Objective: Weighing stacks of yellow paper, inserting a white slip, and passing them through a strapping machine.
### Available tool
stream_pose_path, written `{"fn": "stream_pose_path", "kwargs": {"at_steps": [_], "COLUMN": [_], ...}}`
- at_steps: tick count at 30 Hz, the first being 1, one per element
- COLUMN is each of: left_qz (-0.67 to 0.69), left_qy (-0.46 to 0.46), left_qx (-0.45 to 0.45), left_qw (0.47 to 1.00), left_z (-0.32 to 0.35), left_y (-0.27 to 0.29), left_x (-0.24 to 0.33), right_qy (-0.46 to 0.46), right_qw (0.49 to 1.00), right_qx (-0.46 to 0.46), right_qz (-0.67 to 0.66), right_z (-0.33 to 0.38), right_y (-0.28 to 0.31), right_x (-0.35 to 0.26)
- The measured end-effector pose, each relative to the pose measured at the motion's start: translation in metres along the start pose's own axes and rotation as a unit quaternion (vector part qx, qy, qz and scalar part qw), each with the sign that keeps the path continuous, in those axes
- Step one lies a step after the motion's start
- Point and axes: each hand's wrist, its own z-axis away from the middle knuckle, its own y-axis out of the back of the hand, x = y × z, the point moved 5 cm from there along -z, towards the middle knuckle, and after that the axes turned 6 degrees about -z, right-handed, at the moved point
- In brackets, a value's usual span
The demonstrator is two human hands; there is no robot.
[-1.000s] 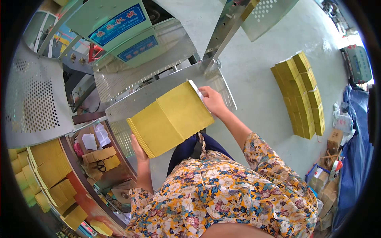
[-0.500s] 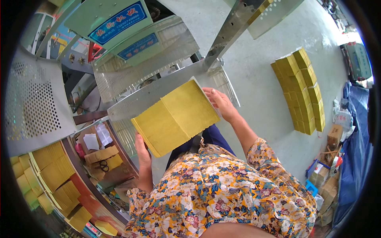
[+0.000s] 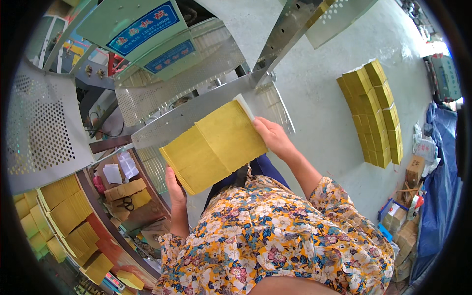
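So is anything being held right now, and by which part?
A rectangular stack of yellow paper-like sheets, held by opposite ends: left hand at the left, right hand at the right.

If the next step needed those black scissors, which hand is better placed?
Probably the left hand: it looks nearer the scissors, which lie on its side. The right hand is farther off, at the opposite end of the yellow stack. Both hands are occupied with that stack, though.
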Motion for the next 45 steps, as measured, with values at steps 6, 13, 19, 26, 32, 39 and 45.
{"fn": "stream_pose_path", "kwargs": {"at_steps": [6,13,19,26,32,39,45], "left_qz": [-0.006,-0.026,-0.026,-0.03,0.104,0.03,0.052], "left_qy": [0.009,-0.005,0.013,-0.003,0.062,0.119,0.068], "left_qx": [-0.009,0.002,0.002,0.007,0.008,-0.002,0.037], "left_qw": [1.0,1.0,1.0,1.0,0.993,0.992,0.996], "left_z": [0.003,0.0,0.0,0.003,0.003,0.001,-0.008], "left_y": [0.002,0.001,0.0,-0.003,-0.008,-0.001,-0.025], "left_x": [-0.001,0.002,0.003,0.006,0.01,-0.007,0.012], "right_qy": [0.009,0.102,0.173,0.127,0.065,0.019,0.064], "right_qw": [0.993,0.964,0.907,0.943,0.991,0.999,0.998], "right_qx": [0.015,0.066,0.09,0.005,-0.011,-0.008,0.0], "right_qz": [0.118,0.238,0.373,0.308,0.118,0.036,0.03], "right_z": [-0.009,-0.011,-0.002,-0.005,-0.003,-0.016,-0.034], "right_y": [0.004,0.011,0.002,-0.002,0.005,0.0,0.004], "right_x": [-0.015,-0.022,-0.037,-0.023,-0.024,0.003,-0.02]}}
